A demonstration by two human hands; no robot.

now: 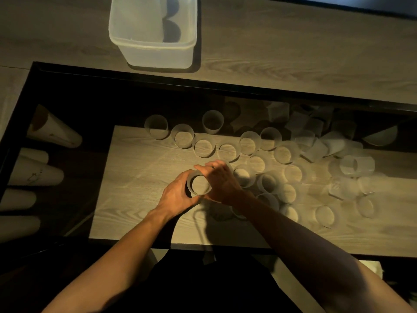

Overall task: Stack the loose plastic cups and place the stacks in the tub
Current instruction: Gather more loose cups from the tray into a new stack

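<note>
both hands, left hand (178,195) and right hand (222,180), clamp around one cup (199,185), likely steadying it to nest another; tub (155,54) waits beyond.

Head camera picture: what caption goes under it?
Left hand and right hand grip a plastic cup above a table crowded with loose cups; the tub waits beyond.

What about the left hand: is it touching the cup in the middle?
Touching. The head view shows the left hand curled round the side of the cup, no gap between them.
</note>
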